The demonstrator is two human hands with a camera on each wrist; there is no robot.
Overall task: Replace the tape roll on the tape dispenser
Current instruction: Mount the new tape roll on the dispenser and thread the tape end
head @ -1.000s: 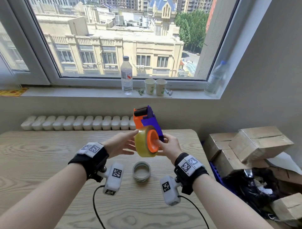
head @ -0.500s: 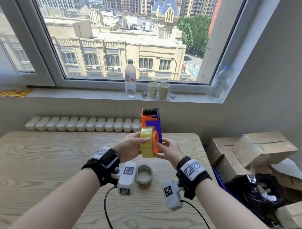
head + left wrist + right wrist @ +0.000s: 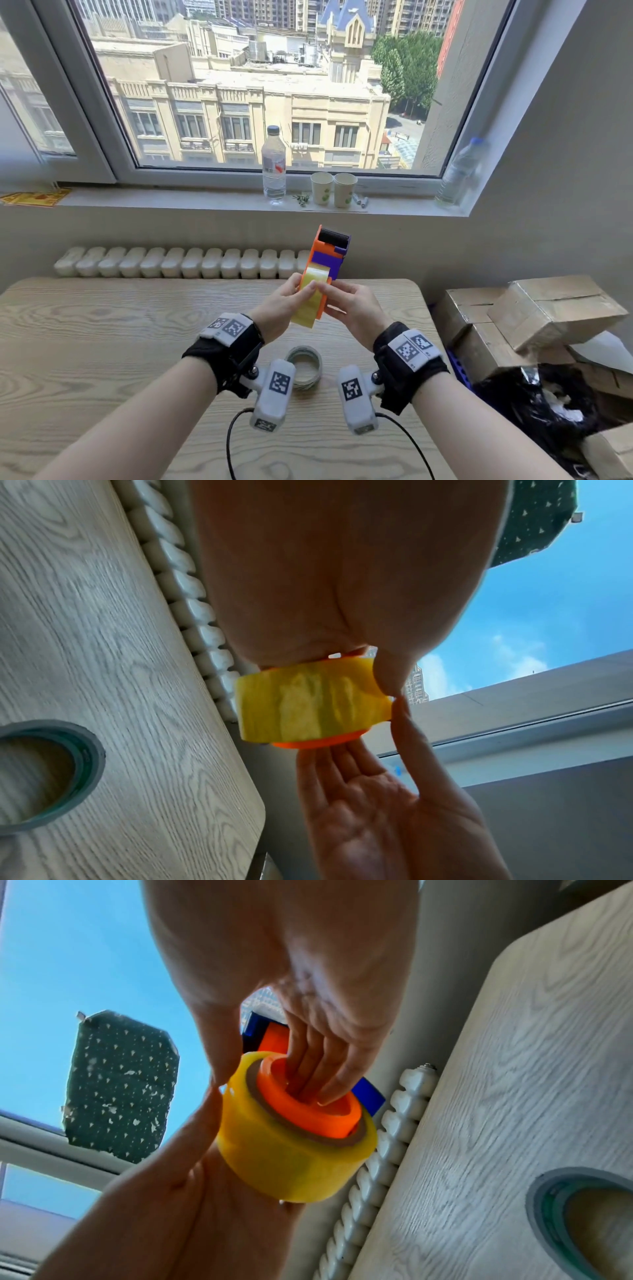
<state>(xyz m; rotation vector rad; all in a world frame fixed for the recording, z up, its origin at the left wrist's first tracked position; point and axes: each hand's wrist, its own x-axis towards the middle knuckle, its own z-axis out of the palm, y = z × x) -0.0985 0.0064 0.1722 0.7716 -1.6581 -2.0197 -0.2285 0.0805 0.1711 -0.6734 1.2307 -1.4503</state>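
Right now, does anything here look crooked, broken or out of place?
Nothing looks damaged or spilled. The yellow tape roll sits on the orange hub of the dispenser, held in both hands. The one stray thing is a used-up grey roll lying flat on the table.

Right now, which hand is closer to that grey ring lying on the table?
Left, slightly. The left hand is up and just left of the grey ring; the right hand is up and further right. Neither touches it.
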